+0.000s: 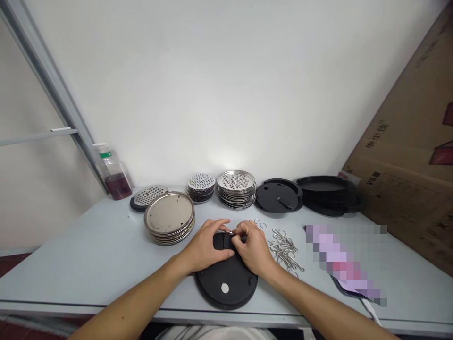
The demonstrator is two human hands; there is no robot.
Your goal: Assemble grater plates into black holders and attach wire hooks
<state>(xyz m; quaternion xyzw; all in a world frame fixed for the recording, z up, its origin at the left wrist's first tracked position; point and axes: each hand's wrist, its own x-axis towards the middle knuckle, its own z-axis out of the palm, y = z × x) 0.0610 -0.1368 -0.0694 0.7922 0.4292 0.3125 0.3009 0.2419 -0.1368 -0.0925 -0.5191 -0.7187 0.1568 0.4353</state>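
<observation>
A black round plastic base [226,278] with a white dot lies near the table's front edge. My left hand [207,243] grips its upper left side, thumb across the face and index finger reaching to the far rim. At that rim my right hand [252,243] is closed, thumb and forefinger pinching a small shiny metal wire hook [230,232], mostly hidden by the fingers. The hook is beside a raised black tab on the base. To the right of my right hand lies a loose pile of metal wire hooks [286,250].
Behind are stacked metal plates [170,212], perforated discs [201,182], perforated metal trays [236,182] and black round bases [278,198]. A bottle of dark red liquid [118,184] stands left. A pixelated phone-like object [345,264] lies right, near a large cardboard box [406,165].
</observation>
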